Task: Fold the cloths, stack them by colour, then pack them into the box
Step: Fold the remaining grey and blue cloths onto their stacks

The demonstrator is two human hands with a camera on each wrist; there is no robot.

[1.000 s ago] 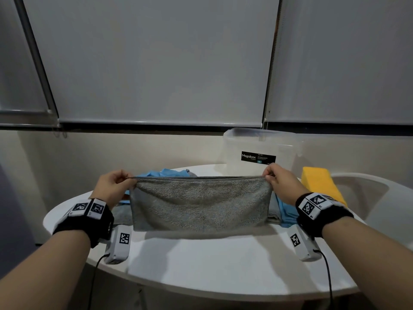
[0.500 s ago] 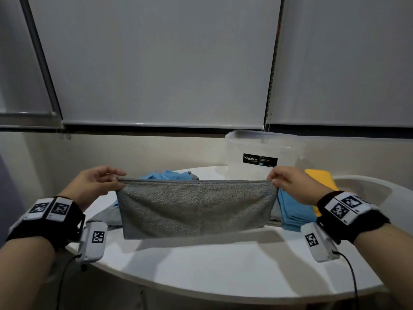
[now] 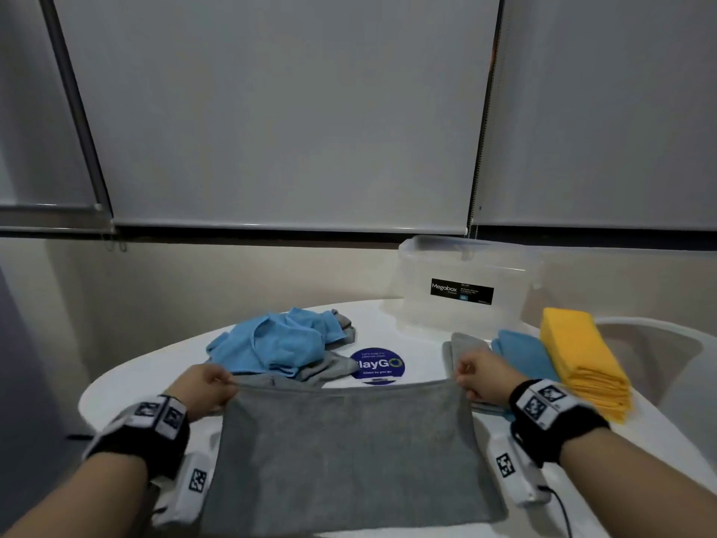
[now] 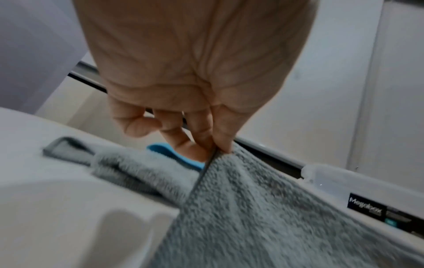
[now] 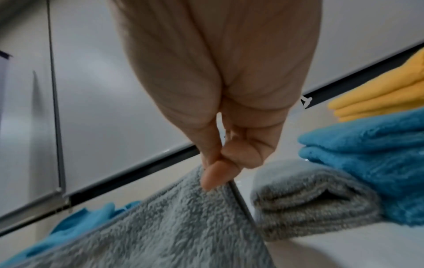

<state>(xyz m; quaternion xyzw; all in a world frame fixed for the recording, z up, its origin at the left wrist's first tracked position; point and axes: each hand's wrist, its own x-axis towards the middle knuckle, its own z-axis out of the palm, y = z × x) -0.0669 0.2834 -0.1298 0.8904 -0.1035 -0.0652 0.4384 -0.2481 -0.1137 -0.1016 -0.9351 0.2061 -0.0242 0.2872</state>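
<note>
A grey cloth (image 3: pixel 345 452) is stretched flat over the near part of the white table (image 3: pixel 116 386). My left hand (image 3: pixel 211 388) pinches its far left corner (image 4: pixel 220 154) and my right hand (image 3: pixel 479 372) pinches its far right corner (image 5: pixel 215 181). Behind it lies a loose heap of blue cloths (image 3: pixel 275 343) with grey ones mixed in. At the right stand three folded stacks: grey (image 3: pixel 463 345), blue (image 3: pixel 523 355) and yellow (image 3: pixel 582 359). The clear plastic box (image 3: pixel 461 285) stands at the back, right of centre.
A round dark blue sticker (image 3: pixel 376 365) marks the table's middle. A white chair (image 3: pixel 659 355) stands beyond the yellow stack at the right. Closed window blinds (image 3: pixel 287 110) and a wall lie behind the table.
Both hands have brought the grey cloth down and toward me, from hanging upright above the table to lying spread over its near part. The head view has tilted down.
</note>
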